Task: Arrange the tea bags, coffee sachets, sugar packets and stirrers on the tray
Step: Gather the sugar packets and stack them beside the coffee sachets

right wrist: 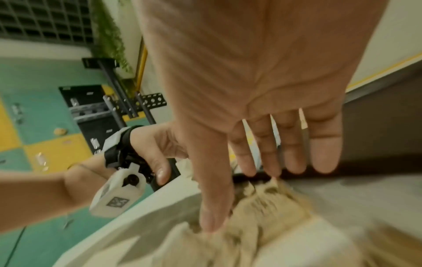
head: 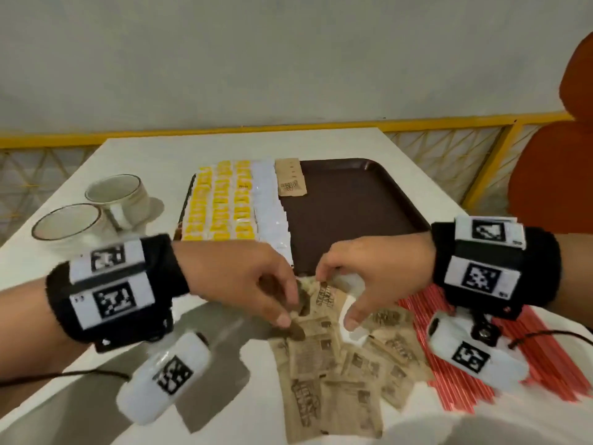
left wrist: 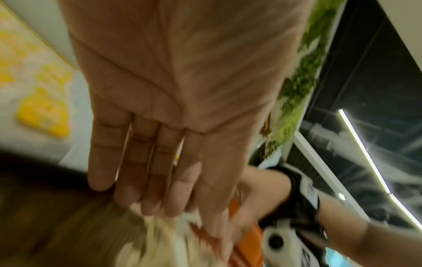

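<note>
2 hands [head: 244, 271] [head: 369, 271] — seemingly pinching brown sachets [head: 330, 358], table [head: 154, 155]

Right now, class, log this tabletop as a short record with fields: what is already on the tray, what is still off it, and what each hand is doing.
tray: dark brown plastic tray, far side of the white table
on tray: rows of yellow tea bags, a column of white packets, one brown paper sachet
off tray: loose pile of brown paper sachets; red stirrers to its right
left hand: fingers at the pile's top edge
right hand: fingers at the same spot; grip unclear, blurred
bystanders: two white ceramic cups left of the tray
</note>
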A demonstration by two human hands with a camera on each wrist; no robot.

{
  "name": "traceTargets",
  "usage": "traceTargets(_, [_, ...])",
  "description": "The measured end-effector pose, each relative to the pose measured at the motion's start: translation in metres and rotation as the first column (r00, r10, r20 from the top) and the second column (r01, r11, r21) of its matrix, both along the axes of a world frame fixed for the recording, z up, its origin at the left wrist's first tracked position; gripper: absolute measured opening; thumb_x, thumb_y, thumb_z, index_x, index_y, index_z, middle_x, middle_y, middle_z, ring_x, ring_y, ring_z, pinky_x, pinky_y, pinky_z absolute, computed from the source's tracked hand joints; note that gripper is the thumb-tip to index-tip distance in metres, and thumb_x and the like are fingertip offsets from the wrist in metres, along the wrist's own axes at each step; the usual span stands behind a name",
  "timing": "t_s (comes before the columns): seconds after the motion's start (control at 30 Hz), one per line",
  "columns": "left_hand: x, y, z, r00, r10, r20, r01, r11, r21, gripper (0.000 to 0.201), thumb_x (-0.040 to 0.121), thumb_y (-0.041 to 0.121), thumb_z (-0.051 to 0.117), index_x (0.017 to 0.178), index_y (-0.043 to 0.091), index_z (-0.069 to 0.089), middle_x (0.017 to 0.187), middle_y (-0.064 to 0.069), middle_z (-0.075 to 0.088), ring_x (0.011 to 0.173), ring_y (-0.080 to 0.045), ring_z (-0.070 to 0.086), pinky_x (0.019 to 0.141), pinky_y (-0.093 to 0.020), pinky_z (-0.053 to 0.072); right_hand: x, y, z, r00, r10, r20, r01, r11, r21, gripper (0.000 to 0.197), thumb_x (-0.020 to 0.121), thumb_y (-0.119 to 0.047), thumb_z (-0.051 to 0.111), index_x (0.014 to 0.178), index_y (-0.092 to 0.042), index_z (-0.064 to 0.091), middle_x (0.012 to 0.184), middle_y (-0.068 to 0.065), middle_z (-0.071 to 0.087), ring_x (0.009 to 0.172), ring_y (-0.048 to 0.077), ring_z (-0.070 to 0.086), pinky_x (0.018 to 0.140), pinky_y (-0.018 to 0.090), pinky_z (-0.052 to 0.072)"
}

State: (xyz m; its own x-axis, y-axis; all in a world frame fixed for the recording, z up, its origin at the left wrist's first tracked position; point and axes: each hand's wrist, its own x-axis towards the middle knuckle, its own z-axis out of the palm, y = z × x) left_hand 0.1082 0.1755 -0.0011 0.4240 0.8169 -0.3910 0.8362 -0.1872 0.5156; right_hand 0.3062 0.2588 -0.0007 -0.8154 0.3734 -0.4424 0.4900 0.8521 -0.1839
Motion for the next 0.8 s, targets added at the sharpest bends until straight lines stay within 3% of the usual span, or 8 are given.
traceTargets(0.07, [0.015,-0.015,-0.017,0.985,-0.058,-0.165,0.071,0.995,0.07,0.04,0.077,0.051,0.07,0.109,0.027,0.065,0.098,0.013,0.061,0.088,-0.004,0.058,0.081,-0.022,0.049,0.008,-0.011,-0.013,0.999,-0.036,-0.015,0.036,0.999,0.014,0.081,0.068,-0.051,0.079,0.134,-0.025,0.04,0.122,-0.006,0.044,0.109,0.011,0.048,0.094,0.024,0.043])
traceTargets(0.17, [0.03,-0.024,-0.034,0.965,0.007,-0.262,0.043,0.981,0.187,0.046,0.075,0.056,0.069,0.107,0.025,0.059,0.098,0.009,0.059,0.085,-0.009,0.057,0.077,-0.026,0.05,0.008,-0.027,-0.028,0.99,-0.102,-0.097,0.106,0.994,0.03,0.081,0.065,-0.05,0.082,0.129,-0.023,0.04,0.122,-0.003,0.039,0.104,0.015,0.049,0.091,0.03,0.046])
traceTargets(0.33, [0.04,-0.026,-0.041,0.972,0.128,-0.195,-0.079,0.967,0.241,0.038,0.074,0.036,0.078,0.088,0.025,0.045,0.082,0.012,0.052,0.069,-0.002,0.048,0.059,-0.014,0.038,-0.004,-0.039,-0.033,0.973,-0.146,-0.178,0.157,0.986,0.05,0.069,0.067,-0.038,0.084,0.12,-0.018,0.044,0.117,0.002,0.045,0.097,0.017,0.05,0.08,0.027,0.044])
traceTargets(0.47, [0.044,-0.024,-0.038,0.972,0.138,-0.191,-0.094,0.971,0.219,0.049,0.075,0.03,0.078,0.103,0.021,0.039,0.077,0.012,0.044,0.064,-0.003,0.043,0.053,-0.012,0.035,-0.009,-0.039,-0.031,0.96,-0.191,-0.203,0.19,0.982,-0.025,0.062,0.067,-0.03,0.085,0.116,-0.02,0.048,0.105,-0.003,0.053,0.079,0.008,0.049,0.07,0.026,0.045])
traceTargets(0.53, [0.043,-0.024,-0.037,0.971,0.153,-0.185,-0.107,0.965,0.24,0.046,0.076,0.028,0.077,0.102,0.023,0.039,0.076,0.012,0.044,0.064,-0.003,0.044,0.052,-0.01,0.035,-0.011,-0.039,-0.032,0.948,-0.232,-0.22,0.221,0.972,-0.075,0.06,0.068,-0.026,0.085,0.115,-0.02,0.049,0.094,-0.006,0.051,0.074,0.006,0.049,0.068,0.028,0.047])
traceTargets(0.6, [0.04,-0.023,-0.037,0.973,0.192,-0.129,-0.154,0.953,0.263,0.042,0.076,0.025,0.076,0.1,0.026,0.042,0.077,0.012,0.047,0.066,-0.005,0.047,0.054,-0.01,0.037,-0.012,-0.039,-0.033,0.939,-0.25,-0.234,0.228,0.966,-0.117,0.058,0.068,-0.025,0.085,0.113,-0.019,0.049,0.092,-0.008,0.052,0.077,0.008,0.052,0.069,0.027,0.049])
traceTargets(0.7, [0.032,-0.021,-0.038,0.969,0.246,0.018,-0.242,0.934,0.262,0.038,0.072,0.016,0.079,0.096,0.024,0.051,0.077,0.009,0.05,0.064,-0.007,0.048,0.053,-0.012,0.037,-0.015,-0.036,-0.034,0.922,-0.278,-0.269,0.226,0.951,-0.211,0.052,0.07,-0.029,0.084,0.108,-0.014,0.054,0.103,0.0,0.062,0.09,0.016,0.061,0.08,0.033,0.054])
traceTargets(0.8, [0.024,-0.019,-0.035,0.914,0.326,0.241,-0.373,0.908,0.189,0.04,0.068,0.008,0.082,0.097,0.021,0.056,0.082,0.002,0.058,0.06,-0.008,0.051,0.059,-0.022,0.046,-0.016,-0.033,-0.033,0.877,-0.391,-0.278,0.273,0.884,-0.379,0.039,0.077,-0.019,0.079,0.107,-0.006,0.057,0.1,0.01,0.066,0.085,0.024,0.067,0.077,0.041,0.058])
